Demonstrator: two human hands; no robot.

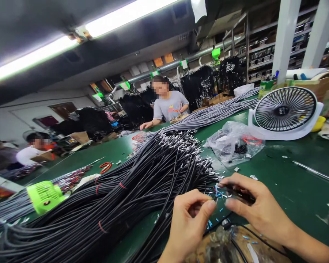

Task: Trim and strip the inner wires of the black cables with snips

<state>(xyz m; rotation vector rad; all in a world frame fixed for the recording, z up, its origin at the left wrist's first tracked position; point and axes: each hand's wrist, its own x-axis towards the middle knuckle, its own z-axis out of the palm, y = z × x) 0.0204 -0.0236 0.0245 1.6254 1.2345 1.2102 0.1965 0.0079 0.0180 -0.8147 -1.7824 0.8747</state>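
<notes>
My left hand (193,217) is closed in a pinch on the end of a black cable, mostly covered by the fingers. Facing it across a small gap, my right hand (253,204) curls around a dark, slim object (242,193) whose kind I cannot make out. Thin blue and red wire ends show between the two hands. To their left lies a thick bundle of black cables (142,182), with pale stripped ends (178,144) fanned toward the right. Below the hands, a brown board or box (214,243) carries a loose black cable and blue scraps.
A white-rimmed fan (286,109) stands at the right behind a clear plastic bag (233,142). Grey cables (214,111) stretch across the green table (279,171). A pen (315,171) lies right, a lime-green fan (45,196) left. Another person (168,104) sits opposite.
</notes>
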